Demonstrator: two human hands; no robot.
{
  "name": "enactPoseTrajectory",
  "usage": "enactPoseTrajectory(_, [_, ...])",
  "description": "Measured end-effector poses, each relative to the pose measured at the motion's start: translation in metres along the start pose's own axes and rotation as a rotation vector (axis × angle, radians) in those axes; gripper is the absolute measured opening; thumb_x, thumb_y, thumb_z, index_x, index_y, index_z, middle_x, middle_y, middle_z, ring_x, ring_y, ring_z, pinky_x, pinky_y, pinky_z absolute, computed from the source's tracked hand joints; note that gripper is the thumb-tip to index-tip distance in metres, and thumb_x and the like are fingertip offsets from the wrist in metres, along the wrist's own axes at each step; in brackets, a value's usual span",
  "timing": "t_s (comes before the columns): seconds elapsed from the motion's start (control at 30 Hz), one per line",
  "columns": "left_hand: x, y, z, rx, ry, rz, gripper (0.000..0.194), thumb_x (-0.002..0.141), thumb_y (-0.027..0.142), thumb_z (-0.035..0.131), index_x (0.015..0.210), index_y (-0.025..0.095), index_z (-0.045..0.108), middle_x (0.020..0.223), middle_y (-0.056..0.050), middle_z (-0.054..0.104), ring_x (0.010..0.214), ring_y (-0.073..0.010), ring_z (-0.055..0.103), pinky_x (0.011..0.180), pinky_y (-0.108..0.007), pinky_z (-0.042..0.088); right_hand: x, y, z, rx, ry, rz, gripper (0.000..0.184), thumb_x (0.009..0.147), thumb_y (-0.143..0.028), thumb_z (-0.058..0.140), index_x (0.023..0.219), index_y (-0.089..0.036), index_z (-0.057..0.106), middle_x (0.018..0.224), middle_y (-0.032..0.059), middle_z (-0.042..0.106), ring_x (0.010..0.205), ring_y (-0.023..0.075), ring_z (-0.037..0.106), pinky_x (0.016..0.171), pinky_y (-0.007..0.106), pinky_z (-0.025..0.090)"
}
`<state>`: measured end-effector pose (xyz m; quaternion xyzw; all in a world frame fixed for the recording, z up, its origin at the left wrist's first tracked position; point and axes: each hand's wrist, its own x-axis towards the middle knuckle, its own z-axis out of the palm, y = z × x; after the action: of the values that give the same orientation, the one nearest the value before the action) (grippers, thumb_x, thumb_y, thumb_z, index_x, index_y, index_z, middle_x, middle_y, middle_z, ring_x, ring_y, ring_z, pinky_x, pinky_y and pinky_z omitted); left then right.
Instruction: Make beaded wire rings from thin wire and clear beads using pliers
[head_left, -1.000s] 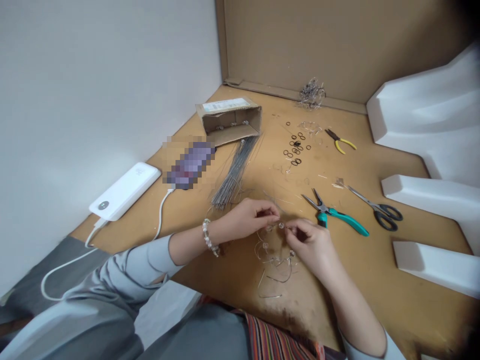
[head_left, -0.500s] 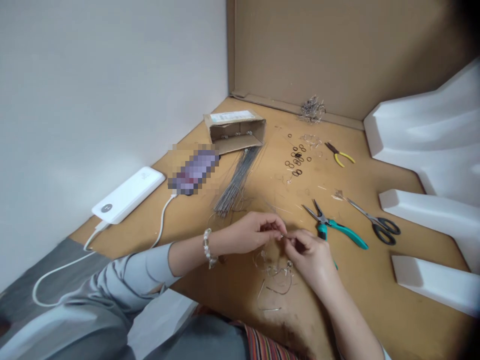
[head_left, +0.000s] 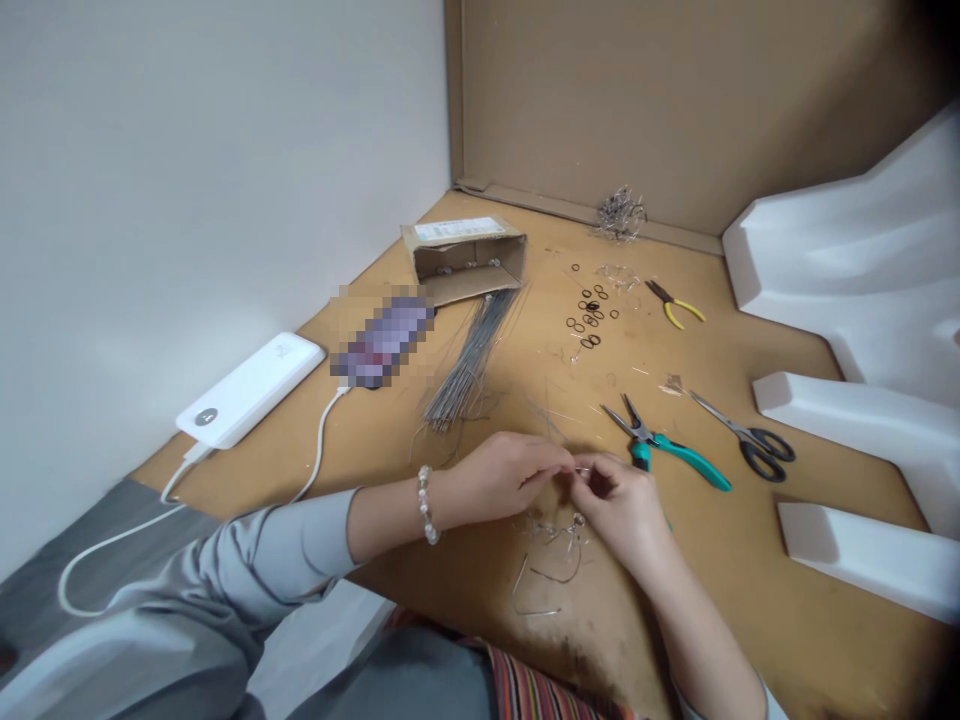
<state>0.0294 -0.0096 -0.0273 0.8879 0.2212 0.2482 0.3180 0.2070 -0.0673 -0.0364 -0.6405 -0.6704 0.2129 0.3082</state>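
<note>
In the head view my left hand [head_left: 510, 475] and my right hand [head_left: 622, 505] meet fingertip to fingertip over the table. Both are closed in a pinch on a thin beaded wire [head_left: 580, 470], of which only a short glint shows between the fingers. The clear bead on it is mostly hidden. Just below the hands are tangled thin wires with clear beads [head_left: 551, 530]; whether they join the pinched piece I cannot tell. A bent wire piece [head_left: 536, 612] lies nearer to me. The teal-handled long-nose pliers [head_left: 667, 445] lie jaws apart, right beside my right hand.
Grey wire lengths [head_left: 465, 375] stick out from a cardboard box [head_left: 465, 290] holding some clear beads. Black rings [head_left: 590, 318], yellow-handled pliers [head_left: 675, 303] and scissors [head_left: 742, 435] lie beyond. A white power bank [head_left: 251, 390] is cabled to a phone [head_left: 386, 340]. White foam [head_left: 832, 530] borders the right.
My hands have come together, and the clear bead seen between them earlier is now mostly covered. My left fingers have moved right, over the right fingertips. The camera view has shifted slightly.
</note>
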Motion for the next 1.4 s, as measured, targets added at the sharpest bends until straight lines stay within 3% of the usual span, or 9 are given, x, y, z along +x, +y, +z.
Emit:
enactPoseTrajectory(0.27, [-0.0023, -0.0001, 0.0055, 0.001, 0.067, -0.055, 0.026, 0.089, 0.011, 0.037, 0.099, 0.016, 0.06, 0.094, -0.004, 0.07, 0.085, -0.0122, 0.064, 0.078, -0.022, 0.049, -0.0013, 0.002, -0.0003, 0.055, -0.035, 0.032, 0.021, 0.081, -0.03, 0.053, 0.078, -0.019, 0.071, 0.063, 0.0014, 0.065, 0.055, 0.0128, 0.058, 0.055, 0.024, 0.046])
enactPoseTrajectory(0.63, [-0.0058, -0.0021, 0.0082, 0.123, 0.033, 0.004, 0.033, 0.084, 0.006, 0.037, 0.108, 0.015, 0.058, 0.096, -0.006, 0.068, 0.086, -0.0146, 0.065, 0.078, -0.026, 0.052, -0.0017, 0.0042, 0.0013, 0.094, -0.071, 0.096, 0.02, 0.078, -0.033, 0.058, 0.082, -0.018, 0.071, 0.065, 0.0035, 0.067, 0.055, 0.0141, 0.06, 0.054, 0.025, 0.048])
enactPoseTrajectory(0.83, [-0.0053, -0.0043, 0.0076, 0.182, 0.023, -0.003, 0.028, 0.084, 0.007, 0.037, 0.099, 0.013, 0.059, 0.094, -0.007, 0.068, 0.088, -0.015, 0.064, 0.08, -0.026, 0.052, -0.0021, 0.0011, -0.0015, 0.12, -0.116, 0.116, 0.025, 0.083, -0.034, 0.05, 0.08, -0.018, 0.07, 0.064, 0.0035, 0.068, 0.054, 0.0142, 0.059, 0.051, 0.025, 0.047])
enactPoseTrajectory(1.03, [-0.0058, -0.0039, 0.0085, 0.222, 0.004, 0.067, 0.028, 0.084, 0.005, 0.036, 0.1, 0.013, 0.058, 0.099, -0.008, 0.067, 0.088, -0.0137, 0.064, 0.079, -0.025, 0.052, -0.0024, -0.0018, -0.0009, 0.122, -0.033, 0.171, 0.018, 0.076, -0.034, 0.057, 0.075, -0.018, 0.066, 0.062, 0.003, 0.066, 0.054, 0.0142, 0.058, 0.05, 0.024, 0.046])
enactPoseTrajectory(1.4, [-0.0062, 0.0, 0.0068, 0.256, 0.006, 0.111, 0.026, 0.085, 0.005, 0.036, 0.099, 0.013, 0.057, 0.105, -0.008, 0.066, 0.09, -0.0132, 0.064, 0.077, -0.023, 0.052, -0.002, -0.0018, 0.0054, 0.116, -0.005, 0.197, 0.014, 0.072, -0.03, 0.055, 0.074, -0.019, 0.064, 0.056, -0.0005, 0.059, 0.049, 0.012, 0.053, 0.049, 0.023, 0.044])
